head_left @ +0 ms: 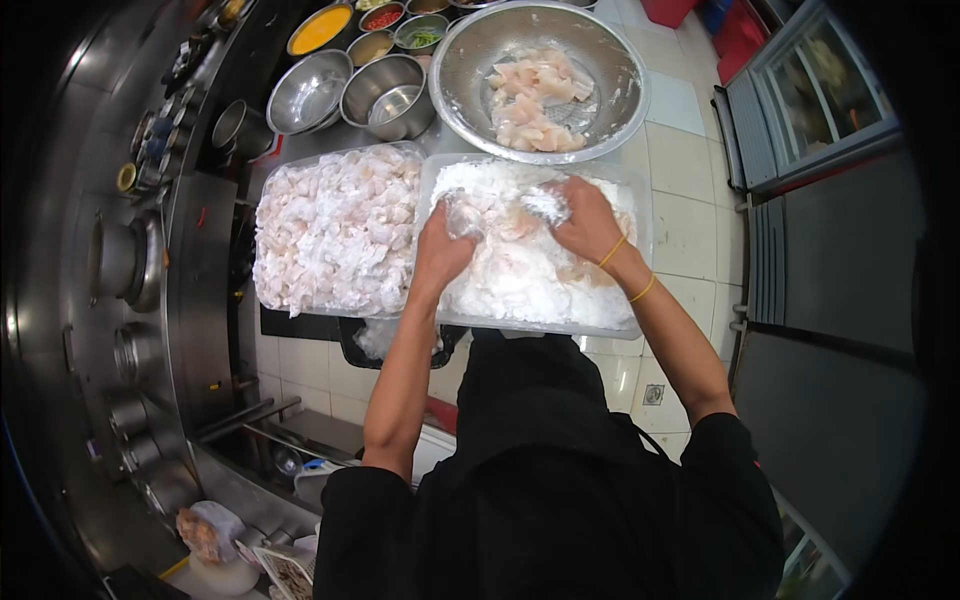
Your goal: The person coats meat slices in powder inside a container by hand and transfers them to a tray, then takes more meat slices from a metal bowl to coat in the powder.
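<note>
My left hand (447,245) reaches into the left side of a clear plastic tub (530,326) of white flour (520,290). Its fingers curl in, coated white, and what they hold is hidden. On the tub's right side, my right hand (588,222) has its floured fingers bent inward, and their grip is also hidden. Pale pink pieces of raw meat (517,228) show through the flour between my hands. Directly left, a second tub (340,152) is heaped with flour-coated meat pieces (335,230). Behind the flour stands a large perforated steel bowl (610,60) holding bare meat pieces (535,100).
Two steel bowls (388,95) sit behind the left tub, near a bowl of orange-yellow liquid (320,28) and small ingredient bowls (420,32). A steel counter with pots (118,255) runs along the left. Fridges (820,240) line the right. A black bin (390,350) stands below.
</note>
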